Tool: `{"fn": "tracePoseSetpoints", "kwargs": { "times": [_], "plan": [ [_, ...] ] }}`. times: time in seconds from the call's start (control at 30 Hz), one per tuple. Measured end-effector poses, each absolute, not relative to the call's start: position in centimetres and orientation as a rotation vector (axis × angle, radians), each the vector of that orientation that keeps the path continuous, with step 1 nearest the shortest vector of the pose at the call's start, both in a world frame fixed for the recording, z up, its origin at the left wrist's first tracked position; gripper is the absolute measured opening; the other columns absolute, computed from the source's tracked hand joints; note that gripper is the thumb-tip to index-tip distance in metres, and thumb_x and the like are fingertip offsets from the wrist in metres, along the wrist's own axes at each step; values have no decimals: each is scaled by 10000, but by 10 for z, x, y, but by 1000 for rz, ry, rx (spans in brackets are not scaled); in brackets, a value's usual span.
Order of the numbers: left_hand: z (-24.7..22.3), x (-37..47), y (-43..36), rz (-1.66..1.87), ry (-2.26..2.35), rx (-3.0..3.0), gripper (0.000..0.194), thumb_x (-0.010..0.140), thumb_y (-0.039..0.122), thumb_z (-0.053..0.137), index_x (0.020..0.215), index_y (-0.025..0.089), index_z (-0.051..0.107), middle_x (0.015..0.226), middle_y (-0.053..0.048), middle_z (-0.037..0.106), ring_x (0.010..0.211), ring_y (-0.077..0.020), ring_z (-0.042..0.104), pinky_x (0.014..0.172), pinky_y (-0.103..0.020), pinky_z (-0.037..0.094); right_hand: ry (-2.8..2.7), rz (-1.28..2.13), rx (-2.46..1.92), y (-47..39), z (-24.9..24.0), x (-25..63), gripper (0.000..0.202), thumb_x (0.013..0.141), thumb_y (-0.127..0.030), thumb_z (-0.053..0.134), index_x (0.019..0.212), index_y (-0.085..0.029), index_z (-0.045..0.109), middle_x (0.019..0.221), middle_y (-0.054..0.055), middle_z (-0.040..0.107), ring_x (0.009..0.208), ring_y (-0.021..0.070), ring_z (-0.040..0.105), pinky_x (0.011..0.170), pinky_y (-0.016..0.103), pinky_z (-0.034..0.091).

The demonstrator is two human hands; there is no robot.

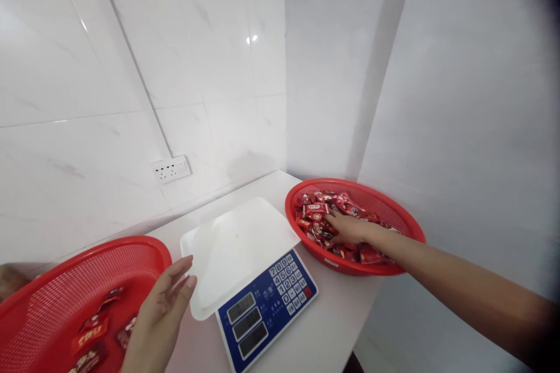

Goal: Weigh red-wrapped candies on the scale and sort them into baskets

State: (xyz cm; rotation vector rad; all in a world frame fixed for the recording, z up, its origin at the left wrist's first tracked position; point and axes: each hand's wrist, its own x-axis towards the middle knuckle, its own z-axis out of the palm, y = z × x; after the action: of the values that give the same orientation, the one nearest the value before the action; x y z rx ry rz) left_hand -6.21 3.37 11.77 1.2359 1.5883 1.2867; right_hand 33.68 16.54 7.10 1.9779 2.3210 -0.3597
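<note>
My right hand (347, 228) reaches into the right red plastic basket (406, 215), its fingers apart and touching a heap of red-wrapped candies (315, 210). No candy is visibly gripped in it. My left hand (160, 315) hovers by the left red basket (151, 247), palm inward, fingers slightly bent and apart, with nothing in it. A few wrapped candies (91, 332) lie on the bottom of that basket. Between the two baskets stands a digital scale (271, 309) with a blue keypad panel and a bare white weighing tray (240, 245). Its display digits are too dim to read.
The scale and baskets stand on a white table (336, 303) set into a corner. Marbled wall tiles rise behind, with a power socket (172, 169) above the table. A plain pale wall (459, 99) borders the right side. A brownish object (12, 280) shows partly at the far left.
</note>
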Motion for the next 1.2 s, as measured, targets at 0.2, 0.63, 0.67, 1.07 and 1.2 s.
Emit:
{"fn": "tracePoseSetpoints", "kwargs": {
  "times": [0.2, 0.63, 0.67, 1.07, 1.2],
  "plan": [
    [120, -65, 31, 1309, 1578, 1258, 531, 691, 578, 629, 1120, 271, 562, 1293, -63, 553, 1236, -270, 461, 1077, -472, 302, 2389, -462, 2018, 163, 76, 340, 317, 693, -177, 603, 1009, -191, 586, 981, 106, 669, 885, 277, 628, 723, 322, 454],
    [118, -71, 31, 1308, 1580, 1285, 521, 697, 586, 621, 1111, 274, 573, 1285, -54, 574, 1252, -254, 455, 1085, -448, 304, 2551, -875, 2196, 162, 111, 359, 255, 701, -231, 561, 948, -193, 611, 739, 5, 653, 621, 168, 590, 534, 256, 457],
    [118, -71, 31, 1311, 1584, 1283, 512, 698, 579, 623, 1107, 275, 576, 1280, -51, 579, 1248, -251, 460, 1082, -441, 310, 2565, -880, 2211, 161, 114, 359, 258, 698, -239, 575, 947, -194, 621, 802, 16, 672, 672, 179, 607, 568, 263, 470],
    [111, -76, 34, 1275, 1541, 1282, 525, 724, 548, 618, 1154, 253, 557, 1324, -73, 545, 1225, -254, 489, 1035, -412, 376, 2782, -940, 2247, 156, 140, 332, 270, 687, -275, 607, 938, -186, 647, 1048, 66, 684, 954, 255, 622, 812, 336, 478],
    [107, -68, 34, 1248, 1518, 1352, 480, 748, 526, 604, 1126, 232, 575, 1299, -86, 563, 1237, -255, 479, 1016, -396, 397, 2909, -1026, 2128, 154, 143, 299, 256, 699, -278, 595, 938, -205, 652, 982, 37, 694, 930, 239, 627, 784, 327, 486]
  ]
}}
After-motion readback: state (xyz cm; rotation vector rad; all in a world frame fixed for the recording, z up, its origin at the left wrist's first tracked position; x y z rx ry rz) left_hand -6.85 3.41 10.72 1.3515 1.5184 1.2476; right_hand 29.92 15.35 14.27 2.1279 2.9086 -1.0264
